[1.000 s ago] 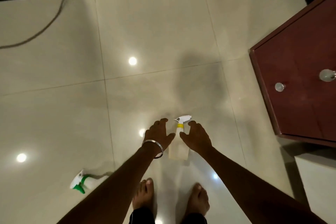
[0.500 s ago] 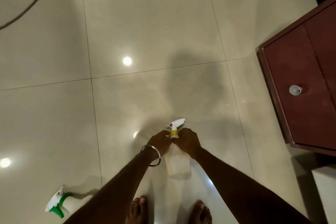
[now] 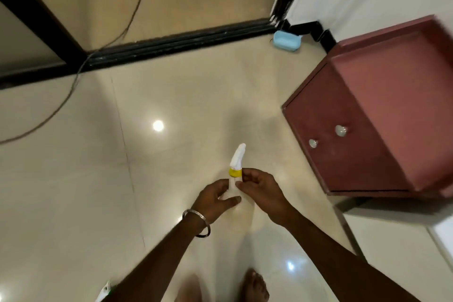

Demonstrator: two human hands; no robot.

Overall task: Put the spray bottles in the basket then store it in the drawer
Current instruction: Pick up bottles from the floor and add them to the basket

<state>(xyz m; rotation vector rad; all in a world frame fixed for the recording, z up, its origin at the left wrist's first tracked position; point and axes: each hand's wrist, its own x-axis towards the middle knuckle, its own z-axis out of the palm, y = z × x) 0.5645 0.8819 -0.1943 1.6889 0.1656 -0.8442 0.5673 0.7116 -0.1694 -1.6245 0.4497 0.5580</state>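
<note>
A pale tiled floor (image 3: 73, 191) fills most of the view, with a dark door track (image 3: 171, 44) across the far side and a thin cable (image 3: 73, 86) trailing over it at the left. At the right stands a reddish cabinet (image 3: 380, 117) with two round knobs (image 3: 341, 130) on its front. A blue basket (image 3: 286, 40) sits on the floor at the far wall, well apart from the hands.

Both hands hold one spray bottle (image 3: 236, 162) above the floor, near the middle – its long axis runs near to far, leaning slightly right, white nozzle pointing away from the person, with a yellow collar just below the nozzle. The left hand (image 3: 215, 200), a bangle (image 3: 197, 222) at its wrist, wraps curled fingers round the bottle's body. The right hand (image 3: 261, 191) pinches the neck just under the collar. A second bottle (image 3: 105, 293), white with a touch of green, shows only partly at the near left edge on the floor.
</note>
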